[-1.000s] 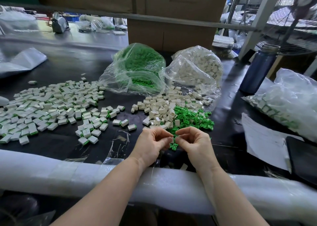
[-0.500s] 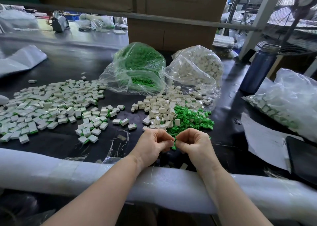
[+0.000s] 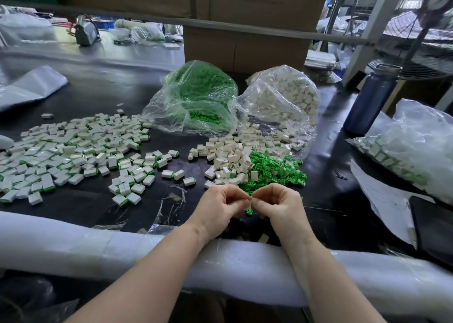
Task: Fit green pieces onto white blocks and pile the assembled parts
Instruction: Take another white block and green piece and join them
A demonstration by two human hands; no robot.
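1. Two hands met just nearer than the loose green pieces (image 3: 274, 173): left hand (image 3: 218, 206) and right hand (image 3: 279, 203), fingers curled and fingertips pressed together at one spot. What they pinched was hidden; whether block and green piece were already joined could not be told.
2. Risk, judged: a small part squeezed at the fingertips could spring loose or seat crooked, dropping among the green strays (image 3: 248, 211) under the hands and getting mixed back in.
3. White blocks (image 3: 230, 156), unassembled, lay touching the green pieces on their left and far side; a careless reach could scatter both.
4. Assembled parts (image 3: 73, 151), spread well left of the green pieces rather than stacked, so piling seemed unfinished.
5. Plastic scraps (image 3: 176, 195) lay between that spread and the hands and could snag a toss.
6. Beyond the green pieces: green bag (image 3: 196, 102), white bag (image 3: 282, 99). Far right: blue bottle (image 3: 370, 99).
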